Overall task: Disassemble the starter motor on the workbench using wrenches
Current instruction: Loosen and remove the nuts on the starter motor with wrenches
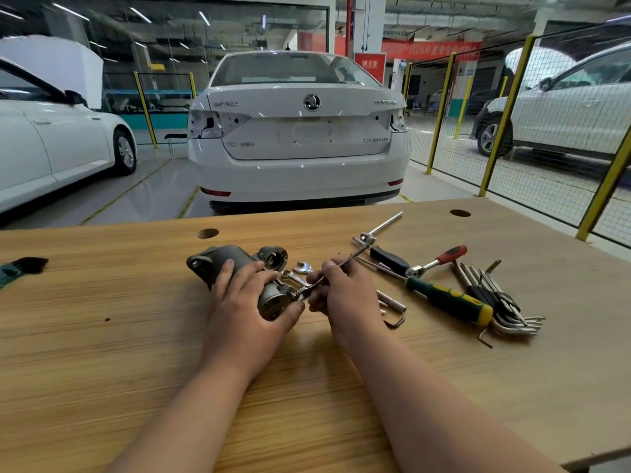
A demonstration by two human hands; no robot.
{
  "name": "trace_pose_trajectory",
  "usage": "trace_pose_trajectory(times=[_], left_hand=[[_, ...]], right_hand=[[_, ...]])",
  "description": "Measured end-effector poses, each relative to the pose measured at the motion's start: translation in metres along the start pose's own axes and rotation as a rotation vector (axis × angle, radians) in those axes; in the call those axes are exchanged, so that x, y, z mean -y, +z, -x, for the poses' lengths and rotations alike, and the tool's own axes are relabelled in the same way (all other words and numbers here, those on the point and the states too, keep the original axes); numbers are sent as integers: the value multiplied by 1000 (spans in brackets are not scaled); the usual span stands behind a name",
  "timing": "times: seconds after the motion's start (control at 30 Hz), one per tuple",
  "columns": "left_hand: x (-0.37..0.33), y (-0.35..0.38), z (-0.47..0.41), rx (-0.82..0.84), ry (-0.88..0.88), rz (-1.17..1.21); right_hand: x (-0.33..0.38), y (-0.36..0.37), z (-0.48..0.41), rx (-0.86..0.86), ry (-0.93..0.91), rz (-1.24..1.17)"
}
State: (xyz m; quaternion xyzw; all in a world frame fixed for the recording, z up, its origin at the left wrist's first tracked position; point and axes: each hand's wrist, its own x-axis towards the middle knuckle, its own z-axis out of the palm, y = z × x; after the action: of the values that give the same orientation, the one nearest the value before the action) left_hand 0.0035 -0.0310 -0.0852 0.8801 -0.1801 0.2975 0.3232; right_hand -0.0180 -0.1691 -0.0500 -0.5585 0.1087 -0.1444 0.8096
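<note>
Head view. The starter motor lies on its side on the wooden workbench, near the far edge, with its mounting nose pointing away and to the left.

The left hand is clamped over the motor's near end: fingers curled across the top of the cylindrical body, thumb under the end cap.

The right hand is just right of the motor, fingers closed round a slim wrench. The wrench head meets a fitting on the motor's near right side; its shaft runs up and away to the right. Whether the head is fully seated on the fitting cannot be told.

A 2nd wrench lies on the bench just right of the motor, behind the right hand.

Further right of the motor lies a tool group:
- a bright slide bar, farthest back
- a black-handled tool
- a red-handled ratchet
- a green-and-yellow-handled screwdriver
- a bundle of hex keys, farthest right
- a small metal tube

Well left of the motor, a dark brush sits at the bench edge. Beyond the motor stands a white car, rear end facing the bench.
</note>
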Motion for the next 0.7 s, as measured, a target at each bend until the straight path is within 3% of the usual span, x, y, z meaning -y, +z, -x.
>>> trace_pose_trajectory(times=[0.2, 0.3, 0.57, 0.7], left_hand=[[-1, 1, 0, -17, -6, 11], [-1, 0, 0, -13, -8, 11], [-3, -2, 1, 26, -8, -8], [1, -5, -1, 116, 61, -137]], right_hand=[[0, 1, 5, 12, 235, -166], [1, 2, 5, 12, 187, -150], [1, 12, 12, 94, -462, 469], [-1, 19, 21, 245, -950, 944]])
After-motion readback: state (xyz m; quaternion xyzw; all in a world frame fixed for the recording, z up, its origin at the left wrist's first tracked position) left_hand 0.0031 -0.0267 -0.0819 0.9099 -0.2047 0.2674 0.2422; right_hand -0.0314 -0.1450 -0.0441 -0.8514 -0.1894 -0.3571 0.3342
